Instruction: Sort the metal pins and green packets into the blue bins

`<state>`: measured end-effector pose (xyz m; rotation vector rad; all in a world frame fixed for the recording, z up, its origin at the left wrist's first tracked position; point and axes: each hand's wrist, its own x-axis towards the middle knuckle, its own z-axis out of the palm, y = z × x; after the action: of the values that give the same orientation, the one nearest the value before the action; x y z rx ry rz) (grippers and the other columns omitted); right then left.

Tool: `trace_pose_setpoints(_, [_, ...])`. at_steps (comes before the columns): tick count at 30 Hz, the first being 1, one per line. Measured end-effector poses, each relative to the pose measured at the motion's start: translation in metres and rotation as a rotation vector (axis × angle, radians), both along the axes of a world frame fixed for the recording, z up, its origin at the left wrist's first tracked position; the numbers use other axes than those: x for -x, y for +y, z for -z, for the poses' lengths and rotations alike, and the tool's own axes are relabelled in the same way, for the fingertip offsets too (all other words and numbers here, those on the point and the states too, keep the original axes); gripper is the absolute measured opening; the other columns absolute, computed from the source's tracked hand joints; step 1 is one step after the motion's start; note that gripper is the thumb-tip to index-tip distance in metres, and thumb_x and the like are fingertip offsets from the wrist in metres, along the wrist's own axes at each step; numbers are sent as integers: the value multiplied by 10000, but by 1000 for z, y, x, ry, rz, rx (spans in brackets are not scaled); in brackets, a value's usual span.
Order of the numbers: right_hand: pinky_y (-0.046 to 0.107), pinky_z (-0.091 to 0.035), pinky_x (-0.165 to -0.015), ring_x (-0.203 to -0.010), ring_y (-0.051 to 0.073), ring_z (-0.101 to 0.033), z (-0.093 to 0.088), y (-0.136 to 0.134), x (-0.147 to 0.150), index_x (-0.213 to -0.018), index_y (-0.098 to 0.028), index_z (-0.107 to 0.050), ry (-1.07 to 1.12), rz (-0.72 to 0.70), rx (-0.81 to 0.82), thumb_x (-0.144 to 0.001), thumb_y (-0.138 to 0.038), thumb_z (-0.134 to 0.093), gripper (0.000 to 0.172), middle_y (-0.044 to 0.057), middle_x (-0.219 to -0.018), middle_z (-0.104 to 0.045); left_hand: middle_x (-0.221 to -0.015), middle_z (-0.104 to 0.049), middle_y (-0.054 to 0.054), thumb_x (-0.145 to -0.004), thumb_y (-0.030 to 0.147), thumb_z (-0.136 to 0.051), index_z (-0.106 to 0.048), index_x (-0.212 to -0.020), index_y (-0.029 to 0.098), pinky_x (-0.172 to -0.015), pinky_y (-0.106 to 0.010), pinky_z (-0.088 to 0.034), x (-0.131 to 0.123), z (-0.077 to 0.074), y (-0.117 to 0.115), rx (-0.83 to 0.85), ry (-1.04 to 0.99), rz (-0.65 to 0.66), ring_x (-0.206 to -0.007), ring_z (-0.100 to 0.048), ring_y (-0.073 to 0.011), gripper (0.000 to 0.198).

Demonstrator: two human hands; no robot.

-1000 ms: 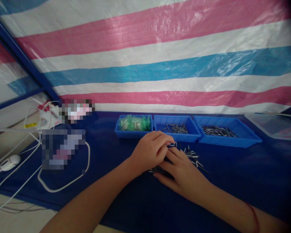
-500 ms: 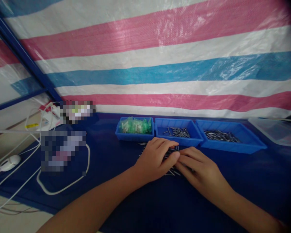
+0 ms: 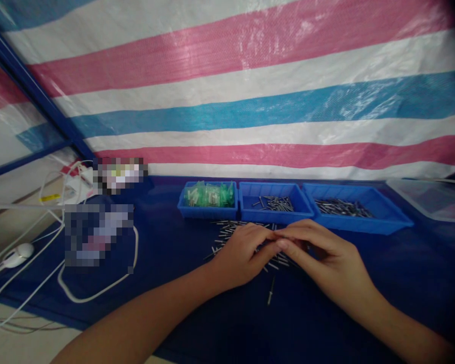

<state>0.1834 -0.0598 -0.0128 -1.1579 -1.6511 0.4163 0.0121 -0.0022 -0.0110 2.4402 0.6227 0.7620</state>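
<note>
My left hand (image 3: 244,253) and my right hand (image 3: 324,253) meet fingertip to fingertip over a loose pile of thin metal blind rivets (image 3: 227,231) on the blue table. Thumb and fingers of each hand are pinched together; whatever lies between them is too small or hidden to make out. Part of the pile is covered by the hands. One single blind rivet (image 3: 270,293) lies apart, nearer to me, below the hands.
Behind the pile stand three blue bins: one with green plastic packets (image 3: 210,194), a middle bin (image 3: 246,207) and a right bin (image 3: 387,222) with metal pieces. A clear plastic lid or box (image 3: 428,199) is far right. White cables (image 3: 136,253) lie at left.
My right hand has lifted and its fingers have arched, with the thumb now against the left fingertips. More of the pile shows at left, and a single rivet now lies in front.
</note>
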Motion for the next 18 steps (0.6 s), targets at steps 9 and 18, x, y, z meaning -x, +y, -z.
trace_pose_setpoints(9, [308, -526, -642, -820, 179, -631, -1, 1, -6, -954, -278, -704, -20, -32, 16, -843, -256, -623, 139, 38, -902, -655, -894, -666, -40, -902, 362, -544, -580, -913, 171, -806, -293, -434, 2, 1, 2, 8, -51, -66, -836, -595, -157, 194])
trace_pose_setpoints(18, [303, -496, -634, -755, 173, -610, -3, 8, -8, -851, -224, -642, -78, -78, 68, -876, -297, -559, 114, 38, -812, -640, -873, -645, -44, -884, 333, -551, -571, -879, 162, -775, -277, -465, 2, -7, -2, 81, -195, -200, -823, -604, -154, 172])
